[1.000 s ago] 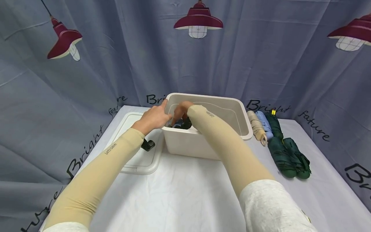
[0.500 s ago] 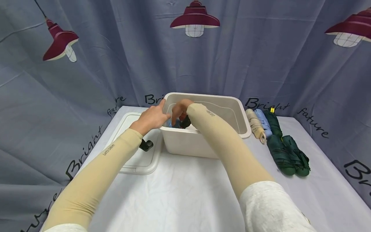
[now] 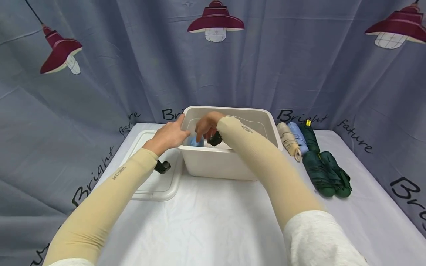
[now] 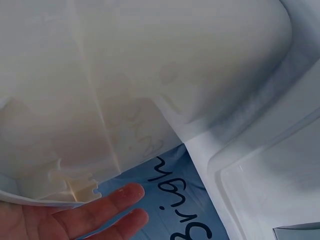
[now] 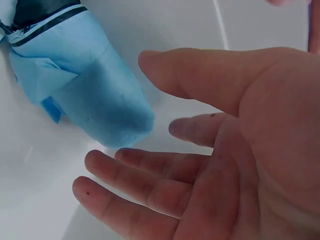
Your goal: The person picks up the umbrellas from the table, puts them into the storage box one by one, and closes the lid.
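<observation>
bin (image 3: 229, 162) — 1 blue umbrella (image 5: 95, 95) | right hand (image 5: 220, 150) fingers wide | left hand (image 3: 168, 135) relaxed on rim | 5 umbrellas (image 3: 316, 162) beside

Free room and obstacles around the bin

At frame centre the white plastic bin (image 3: 229, 162) is open on top; its left part is taken by the right hand (image 3: 207, 125), the left hand (image 3: 168, 135) at its left rim and a light blue folded umbrella (image 5: 82, 82). Its right half is free. The bare white tabletop (image 3: 206, 221) lower centre is open; a clear plastic lid (image 3: 156, 184) blocks left, folded umbrellas (image 3: 316, 159) right.
</observation>
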{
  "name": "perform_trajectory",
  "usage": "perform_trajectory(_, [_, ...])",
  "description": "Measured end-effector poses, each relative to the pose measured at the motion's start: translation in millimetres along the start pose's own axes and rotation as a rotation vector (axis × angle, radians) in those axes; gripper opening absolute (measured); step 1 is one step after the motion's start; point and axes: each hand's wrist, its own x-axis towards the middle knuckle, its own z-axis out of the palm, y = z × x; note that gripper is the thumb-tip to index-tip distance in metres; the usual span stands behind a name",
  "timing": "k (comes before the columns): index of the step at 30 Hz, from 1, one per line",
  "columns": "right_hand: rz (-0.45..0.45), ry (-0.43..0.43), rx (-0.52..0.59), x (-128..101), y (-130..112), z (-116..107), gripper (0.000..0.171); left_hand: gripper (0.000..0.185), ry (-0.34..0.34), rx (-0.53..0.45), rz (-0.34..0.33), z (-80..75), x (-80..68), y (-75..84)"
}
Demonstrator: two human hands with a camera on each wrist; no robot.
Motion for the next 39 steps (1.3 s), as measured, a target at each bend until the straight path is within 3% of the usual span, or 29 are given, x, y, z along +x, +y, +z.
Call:
perform_trajectory(7, [-0.04,0.037,-0.012,-23.3,7.0,0.0,0.079,0.08,-0.003,0.013,-0.003,1.1,-0.7,1.7])
perform_trajectory(14, [-0.111,0.166,0.044,-48.3,16.6,2.2,0.072,0.08,-0.003,0.013,0.005,1.6,0.0,-2.5])
perform_trajectory(25, [-0.239,0.355,0.034,-85.9,44.8,10.8,0.056,0.08,0.0,0.008,0.02,1.5,0.4,-1.9])
perform_trajectory(39, [-0.3,0.397,0.0,-132.1,78.5,25.6,0.054,0.081,0.002,0.005,0.042,1.1,-2.6,-2.4])
